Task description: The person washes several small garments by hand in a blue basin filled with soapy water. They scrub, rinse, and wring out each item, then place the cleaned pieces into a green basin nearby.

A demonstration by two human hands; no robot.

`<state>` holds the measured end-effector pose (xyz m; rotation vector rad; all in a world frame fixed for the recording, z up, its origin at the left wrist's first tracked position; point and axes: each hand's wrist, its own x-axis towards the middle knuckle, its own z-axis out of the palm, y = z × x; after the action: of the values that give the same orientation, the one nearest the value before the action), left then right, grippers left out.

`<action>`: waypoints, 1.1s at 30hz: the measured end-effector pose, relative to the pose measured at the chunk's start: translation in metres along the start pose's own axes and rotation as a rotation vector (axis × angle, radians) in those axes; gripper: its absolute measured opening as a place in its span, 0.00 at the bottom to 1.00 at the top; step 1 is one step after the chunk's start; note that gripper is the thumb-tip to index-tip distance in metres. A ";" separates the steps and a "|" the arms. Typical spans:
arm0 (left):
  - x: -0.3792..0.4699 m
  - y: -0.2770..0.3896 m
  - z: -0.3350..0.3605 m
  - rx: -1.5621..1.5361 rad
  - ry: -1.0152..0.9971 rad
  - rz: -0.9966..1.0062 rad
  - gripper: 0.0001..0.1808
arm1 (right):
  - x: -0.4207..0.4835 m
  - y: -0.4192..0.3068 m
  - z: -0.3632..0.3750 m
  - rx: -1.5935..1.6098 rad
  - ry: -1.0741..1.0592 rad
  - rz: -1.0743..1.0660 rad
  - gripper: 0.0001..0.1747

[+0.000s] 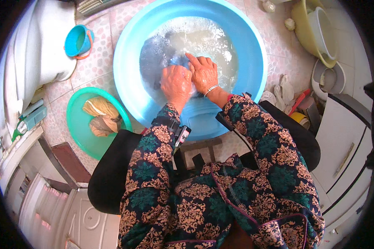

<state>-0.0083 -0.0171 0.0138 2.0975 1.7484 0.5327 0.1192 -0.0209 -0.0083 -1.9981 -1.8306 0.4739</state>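
Observation:
A large blue plastic basin (pixel 252 62) holds sudsy water (pixel 212 34) in front of me. Dark wet cloth (pixel 154 57) lies in the water on the left side, with a brighter blue patch showing beyond my knuckles. My left hand (pixel 176 84) is closed in a fist on the cloth, low over the water. Right beside it, my right hand (pixel 204 74) grips the cloth too, its index finger stretched forward and a silver bangle on the wrist. Both hands are wet and nearly touch; the cloth inside them is mostly hidden.
Left of the basin, a green tub (pixel 78 124) holds brown and tan cloths (pixel 101 109). A small blue bucket (pixel 78 40) with an orange handle stands farther off. Yellow and white basins (pixel 305 34) lean at the upper right. A white cabinet (pixel 339 146) is near my right knee.

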 end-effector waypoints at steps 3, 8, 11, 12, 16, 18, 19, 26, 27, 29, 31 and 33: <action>0.008 -0.008 0.012 -0.030 -0.024 0.008 0.13 | 0.003 0.007 0.004 -0.023 -0.016 0.019 0.19; 0.042 -0.020 0.022 -0.039 -0.025 0.003 0.12 | 0.044 0.006 0.015 -0.067 -0.077 0.012 0.17; 0.041 -0.013 0.001 -0.079 -0.127 -0.016 0.12 | 0.045 -0.003 -0.002 -0.043 -0.165 -0.044 0.14; 0.035 -0.009 -0.008 -0.121 -0.111 -0.026 0.12 | 0.039 -0.007 -0.012 -0.007 -0.162 -0.104 0.13; -0.026 0.018 -0.029 -0.319 0.150 0.300 0.10 | -0.021 -0.008 -0.044 0.266 0.047 -0.349 0.10; -0.036 0.014 -0.022 -0.310 0.117 0.374 0.08 | -0.030 0.000 -0.040 0.202 -0.045 -0.338 0.11; -0.033 0.007 -0.012 -0.235 -0.014 0.281 0.09 | -0.026 0.006 -0.032 0.128 -0.105 -0.272 0.12; 0.040 -0.047 0.050 -0.178 0.029 0.061 0.13 | 0.041 0.021 0.034 -0.022 0.016 -0.069 0.16; 0.039 -0.040 0.046 -0.163 0.142 0.122 0.14 | 0.041 0.016 0.028 -0.077 -0.026 -0.071 0.17; 0.038 -0.022 0.026 -0.135 -0.004 -0.010 0.15 | 0.035 0.002 0.005 -0.269 -0.009 -0.129 0.17; 0.024 -0.001 -0.004 -0.285 -0.199 -0.180 0.15 | 0.018 -0.013 -0.029 -0.058 -0.182 -0.111 0.16; -0.004 0.016 -0.026 -0.379 -0.095 0.105 0.11 | -0.013 -0.019 -0.059 0.283 -0.233 -0.026 0.15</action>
<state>-0.0085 -0.0232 0.0444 1.9164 1.3654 0.7192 0.1307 -0.0360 0.0525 -1.7871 -1.7986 0.9360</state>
